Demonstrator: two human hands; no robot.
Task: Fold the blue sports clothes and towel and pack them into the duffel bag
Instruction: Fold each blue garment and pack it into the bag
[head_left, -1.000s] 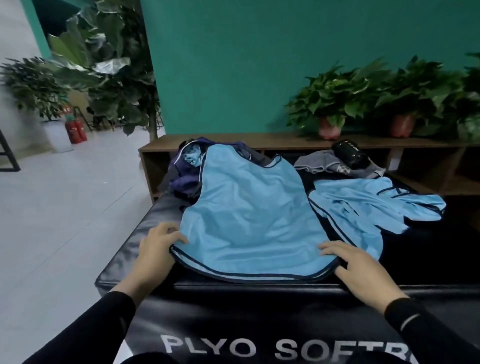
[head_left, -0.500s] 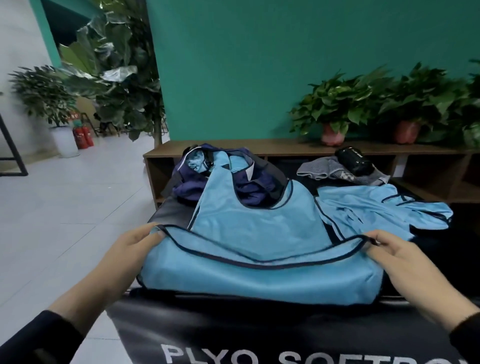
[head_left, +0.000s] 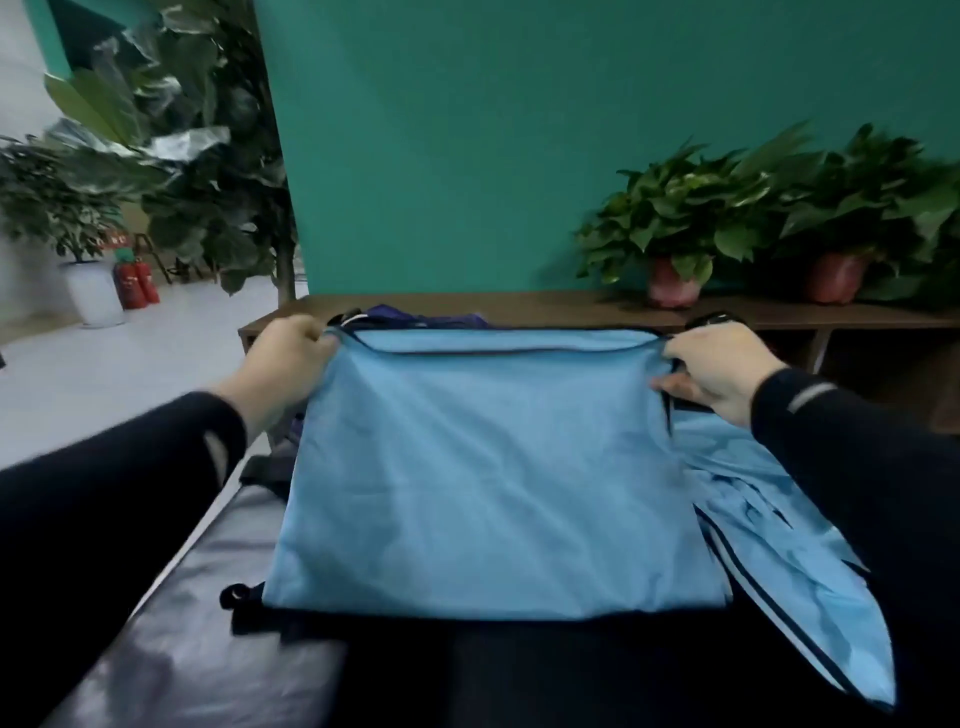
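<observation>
Before you lies the black padded surface (head_left: 171, 639), its vinyl skin glossy and lightly creased on the left. On it rests the light blue sports top (head_left: 488, 467), folded into a broad, near-square panel of thin, smooth fabric with soft wrinkles and a dark navy piping along its far edge. Just to the right, partly under your right sleeve, a second blue garment (head_left: 800, 587) of the same light cloth lies bunched in long folds, with navy and white stripes running down its edge. Beyond the top's far edge, a bit of the dark purple duffel bag (head_left: 410, 315) peeks out, crumpled and soft; most of it is hidden. Behind stands a wooden shelf (head_left: 545, 304) carrying leafy potted plants (head_left: 675, 228). Your left hand (head_left: 288, 358) pinches the top's far left corner, fingers curled around the piped hem. Your right hand (head_left: 714, 364) grips the far right corner in the same way.
</observation>
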